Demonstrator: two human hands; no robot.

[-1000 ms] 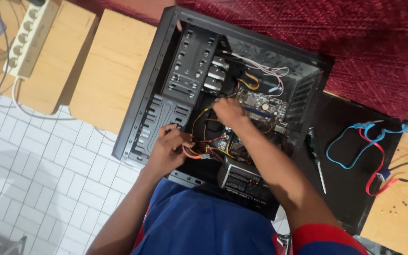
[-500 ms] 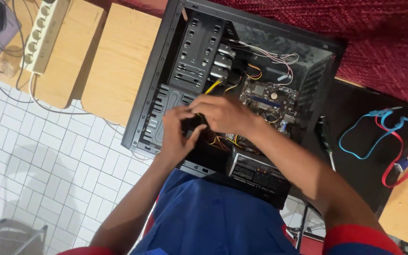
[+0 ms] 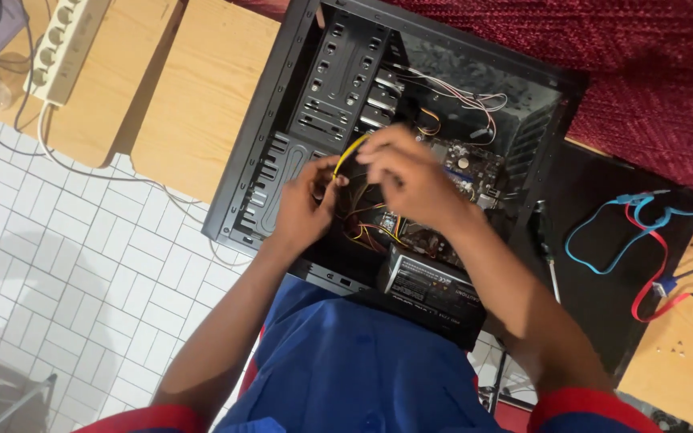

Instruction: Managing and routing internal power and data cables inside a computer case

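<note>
I see both hands meeting over the middle of the open computer case (image 3: 282, 160). My left hand (image 3: 302, 204) is curled, fingertips pinched on the lower end of a yellow cable (image 3: 349, 152); my right hand (image 3: 411, 172) is closed around the upper part of the same cable, just beside the left. How the cable ends I cannot tell: both ends vanish under my fingers. The right hand covers much of the circuit board (image 3: 463, 164) behind it, and the tangle of red and orange wires (image 3: 370, 232) below my hands is too dim to sort out. The power supply (image 3: 435, 289) lies just under my right wrist, partly hidden by my forearm. A screwdriver (image 3: 545, 248) sits to the right of that arm, and blue and red cables (image 3: 627, 240) lie further right. A power strip (image 3: 66, 44) is cut off at the top left.

Half a second ago my hands were lower and pressed together, no yellow cable lifted; now it arcs up between them.
</note>
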